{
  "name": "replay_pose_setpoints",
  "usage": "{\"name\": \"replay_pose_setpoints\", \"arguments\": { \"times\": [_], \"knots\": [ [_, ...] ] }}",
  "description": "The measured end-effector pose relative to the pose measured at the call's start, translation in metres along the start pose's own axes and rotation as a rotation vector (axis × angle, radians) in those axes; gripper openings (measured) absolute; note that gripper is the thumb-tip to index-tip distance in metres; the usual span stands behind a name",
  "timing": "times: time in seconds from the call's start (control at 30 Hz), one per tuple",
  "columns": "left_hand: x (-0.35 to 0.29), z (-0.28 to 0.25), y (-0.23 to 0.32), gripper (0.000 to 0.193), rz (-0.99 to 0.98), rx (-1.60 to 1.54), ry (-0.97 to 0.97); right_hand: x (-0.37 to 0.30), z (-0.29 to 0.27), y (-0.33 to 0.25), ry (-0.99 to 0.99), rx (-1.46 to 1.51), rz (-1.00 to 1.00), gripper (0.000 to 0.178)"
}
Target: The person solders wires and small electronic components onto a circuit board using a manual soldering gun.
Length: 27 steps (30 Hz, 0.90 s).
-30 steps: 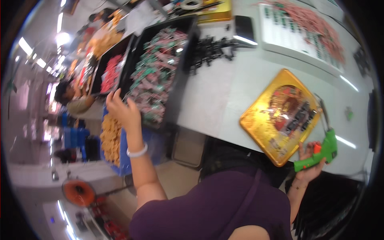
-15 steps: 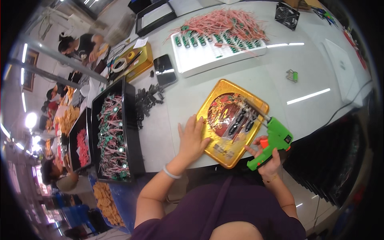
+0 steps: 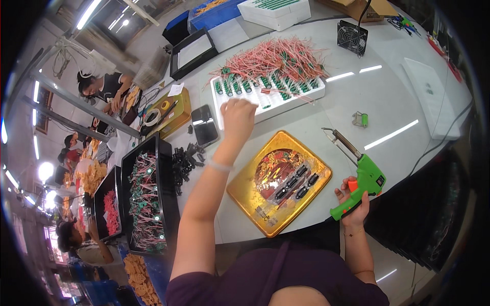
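Note:
My left hand (image 3: 238, 115) reaches forward over the white foam tray (image 3: 311, 91) of green parts with red wires; its fingers curl down at the tray's near left edge, and whether they grip anything is hidden. My right hand (image 3: 353, 200) holds a green soldering gun (image 3: 363, 183) by its handle at the table's near edge, its metal tip pointing up and left. Between the hands lies a gold tin lid (image 3: 255, 191) with several small black parts (image 3: 295, 184) on it.
A black tray (image 3: 166, 204) of green-and-red wired parts sits at my left, with loose black pieces (image 3: 185, 162) beside it. A dark phone (image 3: 205, 131), a yellow tin with tape rolls (image 3: 176, 109), a small fan (image 3: 352, 36) and other seated people are further off.
My left hand moved from the black tray at the left, past the gold lid, forward to the white foam tray. The view tilted up toward the table. The right hand keeps the soldering gun.

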<state>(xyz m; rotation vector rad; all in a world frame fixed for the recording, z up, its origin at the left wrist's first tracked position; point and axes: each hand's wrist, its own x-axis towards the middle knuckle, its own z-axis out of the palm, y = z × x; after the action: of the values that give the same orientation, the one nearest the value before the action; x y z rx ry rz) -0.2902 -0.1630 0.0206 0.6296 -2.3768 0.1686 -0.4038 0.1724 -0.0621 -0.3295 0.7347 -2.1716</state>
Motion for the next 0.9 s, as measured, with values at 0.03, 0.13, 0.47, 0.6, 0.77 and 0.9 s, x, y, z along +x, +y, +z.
{"name": "replay_pose_setpoints", "arguments": {
  "times": [0.03, 0.13, 0.47, 0.6, 0.77, 0.9],
  "knots": [
    [0.015, 0.019, -0.012, 0.007, 0.042, 0.039, -0.024, 0.000, 0.001, 0.000, 0.005, 0.011, -0.004, 0.053],
    [0.051, 0.056, -0.022, 0.006, 0.238, 0.064, 0.010, 0.001, -0.002, -0.002, 0.021, 0.068, 0.012, 0.052],
    [0.061, 0.077, -0.035, 0.007, 0.344, 0.028, -0.193, 0.005, 0.001, -0.009, 0.051, 0.099, 0.064, 0.054],
    [0.060, 0.087, -0.044, 0.007, 0.369, 0.086, -0.162, 0.005, 0.000, -0.008, 0.062, 0.127, 0.068, 0.054],
    [0.087, 0.067, -0.068, 0.006, -0.089, -0.263, -0.172, 0.006, 0.002, -0.007, 0.068, 0.089, 0.074, 0.052],
    [0.110, 0.049, -0.070, 0.014, -0.357, -0.301, -0.197, 0.006, 0.002, -0.009, 0.068, 0.090, 0.071, 0.053]
  ]
}}
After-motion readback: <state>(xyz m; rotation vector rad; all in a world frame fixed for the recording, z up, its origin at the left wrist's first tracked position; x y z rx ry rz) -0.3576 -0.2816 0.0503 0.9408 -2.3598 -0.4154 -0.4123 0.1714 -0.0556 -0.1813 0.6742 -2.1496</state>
